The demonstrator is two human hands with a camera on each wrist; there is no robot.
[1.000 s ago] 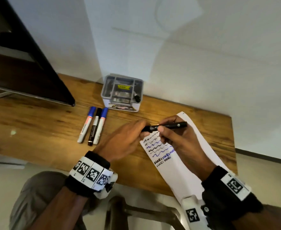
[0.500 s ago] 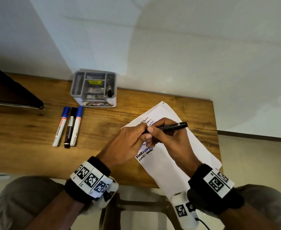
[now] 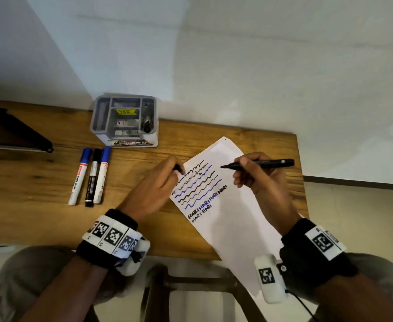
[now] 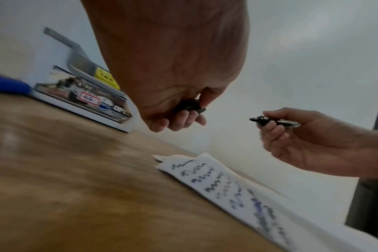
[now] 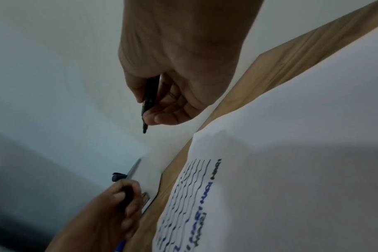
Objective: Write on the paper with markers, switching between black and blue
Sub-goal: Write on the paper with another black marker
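A white paper (image 3: pixel 232 224) lies slanted on the wooden desk (image 3: pixel 39 182), marked with black and blue wavy lines and the word HARI. My right hand (image 3: pixel 255 175) grips a thin black marker (image 3: pixel 267 163), uncapped, its tip pointing left above the sheet. In the right wrist view the black marker (image 5: pixel 149 100) hangs clear of the paper (image 5: pixel 291 153). My left hand (image 3: pixel 160 182) sits at the paper's left edge and pinches the black cap (image 3: pixel 176 168). The left wrist view shows the cap (image 4: pixel 189 106) between curled fingers and the marker (image 4: pixel 269 121) a short way off.
Two blue-capped markers (image 3: pixel 80 175) (image 3: pixel 101 174) and a black one (image 3: pixel 92 177) lie side by side on the desk's left. A grey organiser box (image 3: pixel 100 117) stands at the back by the wall. A dark monitor edge (image 3: pixel 16 133) sits far left.
Both hands were together on the marker; now they have parted. The cap has come off in my left hand, and my right hand has carried the bare-tipped marker to the right.
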